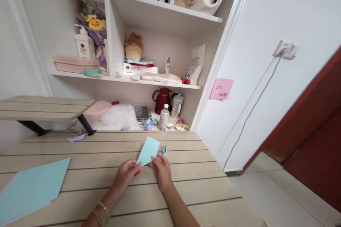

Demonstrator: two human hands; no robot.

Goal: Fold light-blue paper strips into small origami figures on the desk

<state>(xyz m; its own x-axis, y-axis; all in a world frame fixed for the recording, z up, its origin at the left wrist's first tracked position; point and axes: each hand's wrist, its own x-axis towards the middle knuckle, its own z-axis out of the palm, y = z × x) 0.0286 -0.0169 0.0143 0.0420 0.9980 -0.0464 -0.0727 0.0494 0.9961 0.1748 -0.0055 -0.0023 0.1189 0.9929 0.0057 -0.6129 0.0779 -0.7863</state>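
Both my hands hold a light blue sheet of paper (148, 150) just above the wooden table (186, 181). My left hand (127, 172) pinches its lower left corner, fingers closed. My right hand (161, 170) pinches the lower right edge. The sheet stands tilted, its far corner pointing away from me. A small folded blue paper piece (164, 149) lies on the table just past my right hand.
A stack of light blue paper sheets (32, 188) lies at the table's left. A raised wooden stand (45, 108) sits at the back left. Behind are shelves with a plastic bottle (163, 117), a red jug (161, 100) and several folded paper pieces (149, 124). A pink note (221, 88) hangs on the wall.
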